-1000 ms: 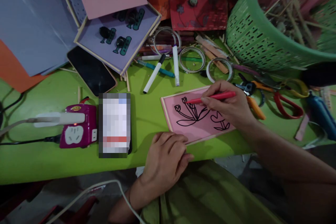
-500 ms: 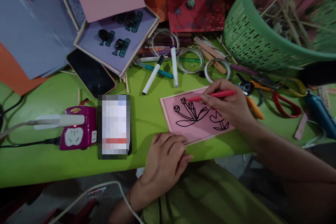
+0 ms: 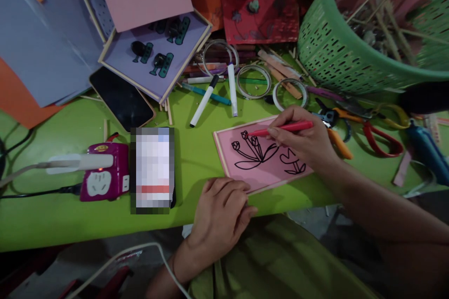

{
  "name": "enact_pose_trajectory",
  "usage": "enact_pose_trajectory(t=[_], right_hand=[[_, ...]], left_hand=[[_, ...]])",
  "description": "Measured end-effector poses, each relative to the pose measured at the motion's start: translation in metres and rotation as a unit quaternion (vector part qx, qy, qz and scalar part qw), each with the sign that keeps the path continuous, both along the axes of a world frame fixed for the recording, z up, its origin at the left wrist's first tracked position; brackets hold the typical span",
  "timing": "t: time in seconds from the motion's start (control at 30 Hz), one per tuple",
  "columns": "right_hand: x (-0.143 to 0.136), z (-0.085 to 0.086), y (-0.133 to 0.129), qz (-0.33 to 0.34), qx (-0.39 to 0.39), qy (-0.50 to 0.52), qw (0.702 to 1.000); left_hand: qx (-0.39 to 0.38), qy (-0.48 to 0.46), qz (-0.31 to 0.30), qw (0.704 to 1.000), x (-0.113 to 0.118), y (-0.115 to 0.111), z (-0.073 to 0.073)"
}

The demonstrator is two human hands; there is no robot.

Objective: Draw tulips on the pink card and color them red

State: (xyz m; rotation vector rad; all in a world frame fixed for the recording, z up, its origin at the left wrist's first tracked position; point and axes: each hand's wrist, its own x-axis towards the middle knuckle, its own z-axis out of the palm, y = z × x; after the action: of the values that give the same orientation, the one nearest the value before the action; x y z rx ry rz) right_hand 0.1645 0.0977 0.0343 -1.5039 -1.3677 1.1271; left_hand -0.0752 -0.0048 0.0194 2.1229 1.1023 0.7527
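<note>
My right hand (image 3: 298, 135) is closed around a red marker (image 3: 293, 126), its tip touching or just above a tulip drawn in black on a pink panel (image 3: 252, 180). Thin pale wooden strips edge this panel. Another black flower outline lies partly beneath the right hand. My left hand (image 3: 222, 210) rests at the panel's lower left edge, palm down, its fingers curled together and the thumb tucked in. The fingertips are hidden, so whatever lies inside them cannot be made out.
A white marker with a black cap (image 3: 204, 101), tape rolls (image 3: 254, 81) and red-handled scissors (image 3: 382, 140) lie beyond the panel. A green basket (image 3: 351, 65) stands back right. Left are a lit phone (image 3: 154, 168), a dark phone (image 3: 121, 98) and a purple power socket (image 3: 105, 170).
The view has shifted very slightly. Both hands and the red marker stay almost where they were, with the marker's tip still at the same tulip.
</note>
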Motion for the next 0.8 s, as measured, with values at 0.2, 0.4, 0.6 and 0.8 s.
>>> enact_pose_trajectory(t=[0.2,0.4,0.6,0.8], right_hand=[[0.0002,-0.0002,-0.0004,0.006,-0.007,0.008,1.0],[0.0045,-0.0057,-0.0026,0.013,-0.002,0.015,1.0],[0.0038,-0.0062,-0.0018,0.031,0.001,0.02,0.999],[0.0022,-0.0046,-0.0008,0.01,0.011,0.018,1.0]], left_hand=[[-0.004,0.004,0.001,1.0,-0.0004,-0.0015,-0.001],[-0.001,-0.001,0.001,1.0,0.0009,-0.0004,-0.002],[0.005,0.002,0.004,1.0,0.0015,0.0001,-0.0016],[-0.002,0.0,0.002,1.0,-0.0001,-0.0011,-0.0003]])
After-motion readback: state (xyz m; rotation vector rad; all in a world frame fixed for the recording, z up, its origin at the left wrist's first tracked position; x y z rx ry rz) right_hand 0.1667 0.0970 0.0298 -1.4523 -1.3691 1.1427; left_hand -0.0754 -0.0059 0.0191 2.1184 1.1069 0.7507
